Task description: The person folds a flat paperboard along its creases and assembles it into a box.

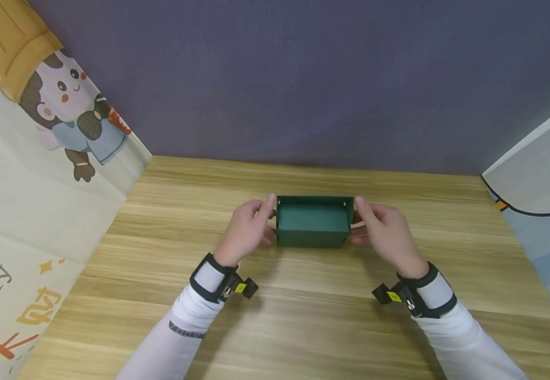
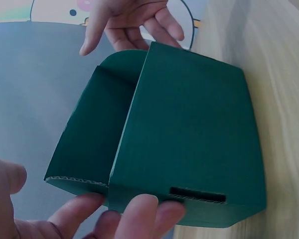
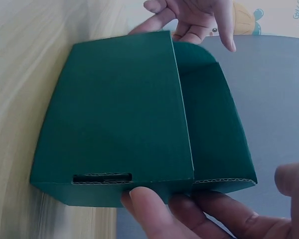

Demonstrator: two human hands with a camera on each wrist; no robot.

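A green cardboard box [image 1: 311, 239] with an uncovered top stands on the wooden table between the two hands. At its left end is my left hand [image 1: 246, 228], its fingers against the end wall and its thumb raised apart from the cardboard. My right hand [image 1: 389, 235] is at the opposite end in much the same pose, fingertips along the wall. Both wrist views show the box's broad side wall [image 2: 189, 119] with a narrow slot [image 3: 102, 178] near the edge. A flap or panel [image 3: 217, 124] stands beyond the opening. Part of the interior is hidden.
The wooden table [image 1: 303, 316] runs back to a dark blue-grey cloth [image 1: 303, 79]. A printed cartoon curtain [image 1: 18, 184] hangs at the left, another light printed sheet [image 1: 540, 174] at the right. Each wrist wears a strapped camera.
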